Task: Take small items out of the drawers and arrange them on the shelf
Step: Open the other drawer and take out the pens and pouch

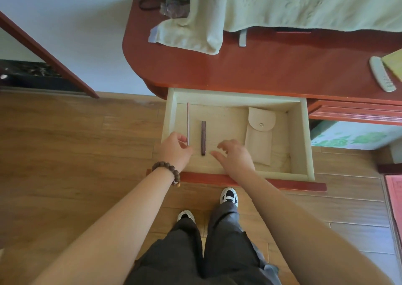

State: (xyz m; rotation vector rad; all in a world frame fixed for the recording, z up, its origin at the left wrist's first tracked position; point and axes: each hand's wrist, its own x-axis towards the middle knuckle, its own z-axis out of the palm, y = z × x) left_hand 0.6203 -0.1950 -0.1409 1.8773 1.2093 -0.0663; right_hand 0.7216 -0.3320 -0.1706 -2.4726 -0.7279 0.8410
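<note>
Lying in the drawer (pulled open): pink stick, dark stick, pouch.

1. One open drawer.
2. Two slim sticks in it: a pale one by its left wall, a dark one beside.
3. One beige pouch towards its right wall.
4. One comb at the dresser top's right edge.

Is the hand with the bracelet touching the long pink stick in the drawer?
Touching. The head view shows the left hand with its fingertips closed on the near end of the pink stick, no gap between them, inside the open drawer.
</note>
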